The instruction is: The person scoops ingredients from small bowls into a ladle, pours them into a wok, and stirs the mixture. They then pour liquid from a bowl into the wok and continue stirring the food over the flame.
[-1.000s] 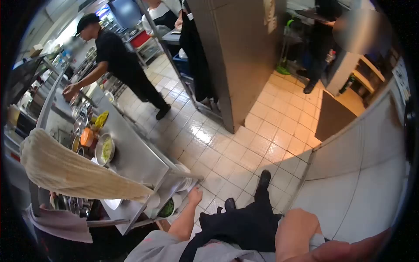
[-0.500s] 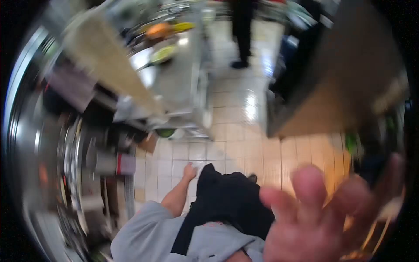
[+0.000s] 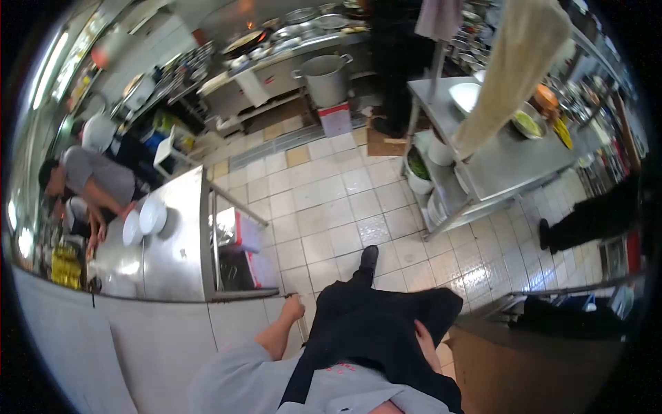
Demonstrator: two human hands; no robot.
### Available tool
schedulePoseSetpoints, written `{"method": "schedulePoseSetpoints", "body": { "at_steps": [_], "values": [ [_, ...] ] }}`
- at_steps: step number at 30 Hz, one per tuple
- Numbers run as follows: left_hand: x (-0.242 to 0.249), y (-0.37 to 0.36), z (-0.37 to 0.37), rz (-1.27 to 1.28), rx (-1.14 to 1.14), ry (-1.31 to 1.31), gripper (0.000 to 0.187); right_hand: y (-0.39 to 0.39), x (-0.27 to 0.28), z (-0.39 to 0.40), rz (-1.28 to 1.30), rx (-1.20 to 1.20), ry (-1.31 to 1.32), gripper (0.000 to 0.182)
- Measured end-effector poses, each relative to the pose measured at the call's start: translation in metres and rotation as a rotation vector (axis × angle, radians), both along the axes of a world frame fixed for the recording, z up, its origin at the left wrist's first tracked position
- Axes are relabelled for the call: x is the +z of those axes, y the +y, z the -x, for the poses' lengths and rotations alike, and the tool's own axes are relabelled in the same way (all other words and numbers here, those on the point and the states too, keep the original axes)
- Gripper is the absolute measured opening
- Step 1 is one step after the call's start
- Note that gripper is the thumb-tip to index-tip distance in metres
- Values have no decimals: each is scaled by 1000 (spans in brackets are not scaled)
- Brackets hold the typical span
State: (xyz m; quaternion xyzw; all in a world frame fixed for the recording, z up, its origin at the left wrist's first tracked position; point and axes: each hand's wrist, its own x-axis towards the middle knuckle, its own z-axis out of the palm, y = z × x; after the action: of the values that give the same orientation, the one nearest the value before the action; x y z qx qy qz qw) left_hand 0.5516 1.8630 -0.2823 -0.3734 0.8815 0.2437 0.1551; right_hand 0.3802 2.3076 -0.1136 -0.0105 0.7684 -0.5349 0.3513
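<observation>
My left hand (image 3: 294,308) hangs at my side beyond the grey sleeve, its fingers curled in with nothing visible in them. It is nearest to the corner of the steel table on the left. My right hand (image 3: 426,343) is low against the side of my black apron (image 3: 372,324). Its fingers look stretched out and hold nothing that I can see; part of the hand is hidden by the apron.
Two white bowls (image 3: 153,216) stand on the left steel table (image 3: 181,259), with people beside it. A large pot (image 3: 325,79) stands before the stoves. On the right, a steel table (image 3: 496,165) carries bowls, with a cloth (image 3: 514,76) hanging over it. A brown panel (image 3: 531,372) is close by.
The view has swung left, bringing the stoves and the left table into sight. My right hand, raised and spread near the camera before, has dropped to my apron. My left hand still hangs down.
</observation>
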Motion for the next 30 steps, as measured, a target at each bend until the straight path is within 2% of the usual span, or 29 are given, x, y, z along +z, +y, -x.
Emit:
{"method": "schedulePoseSetpoints", "body": {
  "at_steps": [1, 2, 4, 5, 6, 9, 11, 12, 13, 14, 16, 18, 19, 23, 25, 30],
  "values": [
    [18, 6, -23, -18, 44, -81, 45, 14, -41, -13, 73, 152, -3, 51],
    [40, 14, -44, -38, 87, -165, 45, 23, -74, -28, 179, -7, -423, 52],
    [50, 27, -78, -94, 142, -315, 46, 29, -99, -33, 71, -5, -720, 51],
    [44, 36, -94, -129, 159, -380, 46, 32, -106, -31, 8, 14, -754, 51],
    [38, 42, -107, -168, 180, -442, 46, 31, -110, -27, -38, 34, -753, 50],
    [18, 57, -118, -244, 252, -372, 45, 16, -116, -8, -153, 109, -700, 50],
    [-19, 51, -119, -282, 259, -222, 40, -4, -117, 9, -200, 160, -634, 50],
    [-30, 45, -115, -316, 320, -69, 38, -16, -118, 17, -221, 189, -598, 50],
    [-28, 36, -104, -346, 375, 85, 35, -29, -118, 26, -239, 212, -559, 50],
    [-25, 25, -92, -354, 352, 69, 35, -41, -118, 32, -260, 236, -525, 50],
    [15, -7, -56, -367, 301, 42, 33, -70, -117, 47, -293, 286, -460, 50],
    [36, -34, -34, -305, 421, -2, 33, -98, -119, 61, -333, 336, -404, 50],
    [38, -48, -27, -273, 481, -20, 34, -111, -121, 68, -356, 365, -376, 50],
    [13, -103, -25, -150, 398, 176, 36, -156, -133, 92, -453, 458, -285, 51],
    [25, -128, -19, -130, 381, 198, 38, -169, -139, 99, -497, 489, -255, 51],
    [43, -178, -22, -286, 420, 83, 42, -178, -158, 113, -576, 543, -178, 51]
  ]
}}
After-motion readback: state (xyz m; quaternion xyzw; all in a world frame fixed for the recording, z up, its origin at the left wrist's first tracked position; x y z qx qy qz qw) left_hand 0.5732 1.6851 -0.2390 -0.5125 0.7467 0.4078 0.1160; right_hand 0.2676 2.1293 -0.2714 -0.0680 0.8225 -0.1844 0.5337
